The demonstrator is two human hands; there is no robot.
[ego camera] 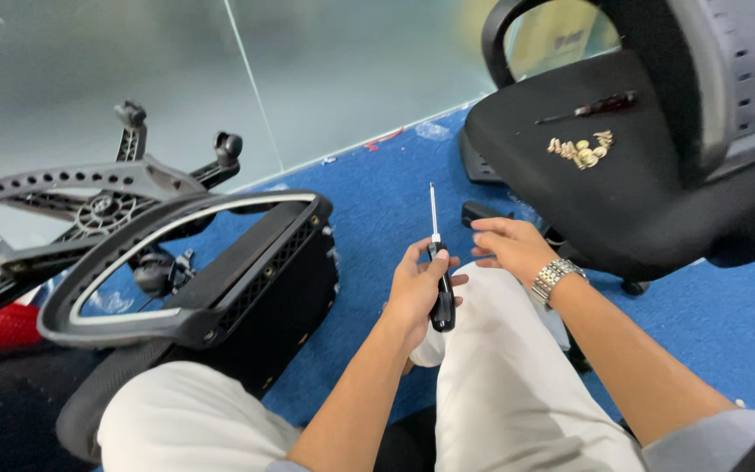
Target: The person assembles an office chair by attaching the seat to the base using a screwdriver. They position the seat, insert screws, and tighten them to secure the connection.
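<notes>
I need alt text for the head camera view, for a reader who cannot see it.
A seated person's left hand grips a black-handled screwdriver upright, while the right hand, with a metal wristwatch, rests open beside it. An overturned office chair lies left on blue carpet; another chair's seat holds brass screws and a second screwdriver.

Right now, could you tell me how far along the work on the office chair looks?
Partly apart: one chair lies tipped on the blue carpet, its wheeled base behind it. A pile of brass-coloured screws and a second screwdriver rest on the other chair's seat. The left hand grips a black-handled screwdriver, tip up, touching nothing; the right hand is open beside it. The loose screws suggest fastening remains.
</notes>
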